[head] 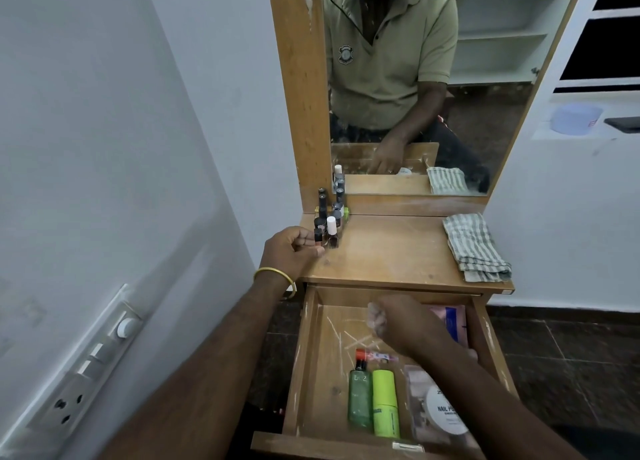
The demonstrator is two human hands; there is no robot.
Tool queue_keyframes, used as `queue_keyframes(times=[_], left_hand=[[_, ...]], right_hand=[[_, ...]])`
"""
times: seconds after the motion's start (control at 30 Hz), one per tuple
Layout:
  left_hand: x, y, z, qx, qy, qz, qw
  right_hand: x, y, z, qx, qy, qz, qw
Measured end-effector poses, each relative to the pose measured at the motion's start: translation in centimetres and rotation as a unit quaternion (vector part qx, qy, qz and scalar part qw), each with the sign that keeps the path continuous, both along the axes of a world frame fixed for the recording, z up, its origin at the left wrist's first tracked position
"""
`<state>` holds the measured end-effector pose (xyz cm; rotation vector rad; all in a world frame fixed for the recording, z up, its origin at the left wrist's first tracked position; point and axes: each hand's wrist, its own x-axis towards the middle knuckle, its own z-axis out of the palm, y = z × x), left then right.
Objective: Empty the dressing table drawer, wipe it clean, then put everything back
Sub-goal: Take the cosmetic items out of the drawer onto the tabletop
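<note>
The dressing table drawer [311, 373] is pulled out below the table top. In it lie a dark green bottle [360, 400], a lime green tube [384, 404], a small orange-capped item [372, 355], a clear bag with a white nail polish remover jar [445, 413] and a pink packet [450, 321]. My right hand [401, 322] is inside the drawer near its back, its fingers curled and blurred; whether it holds anything is unclear. My left hand [289, 251] is on the table top's left corner and pinches a small black-capped nail polish bottle [318, 236] beside a cluster of nail polish bottles [333, 224].
A folded striped cloth [474, 248] lies on the right of the table top [391, 251]. A mirror [415, 78] stands behind it. A wall with a switch panel [90, 362] is close on the left. Dark tiled floor [571, 355] lies to the right.
</note>
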<state>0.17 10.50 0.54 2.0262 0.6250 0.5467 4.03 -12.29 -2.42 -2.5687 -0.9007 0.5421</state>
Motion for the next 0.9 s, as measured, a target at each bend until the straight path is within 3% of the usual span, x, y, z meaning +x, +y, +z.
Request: queue_keyframes(times=[0.23, 0.57, 0.77, 0.9], left_hand=[[0.0, -0.1, -0.4, 0.004, -0.016, -0.001, 1.0], [0.0, -0.1, -0.8, -0.019, -0.013, 0.004, 1.0], [0.0, -0.3, -0.9, -0.021, -0.005, 0.014, 1.0], [0.0, -0.2, -0.9, -0.022, 0.003, 0.015, 1.0]], right_hand=[[-0.1, 0.8, -1.7, -0.092, 0.005, 0.053, 0.994], [-1.0, 1.1, -2.8, -0.185, -0.064, 0.088, 0.977], [-1.2, 0.9, -2.3, -0.157, -0.075, 0.086, 0.981], [-0.9, 1.1, 0.3, -0.055, -0.029, 0.048, 0.997]])
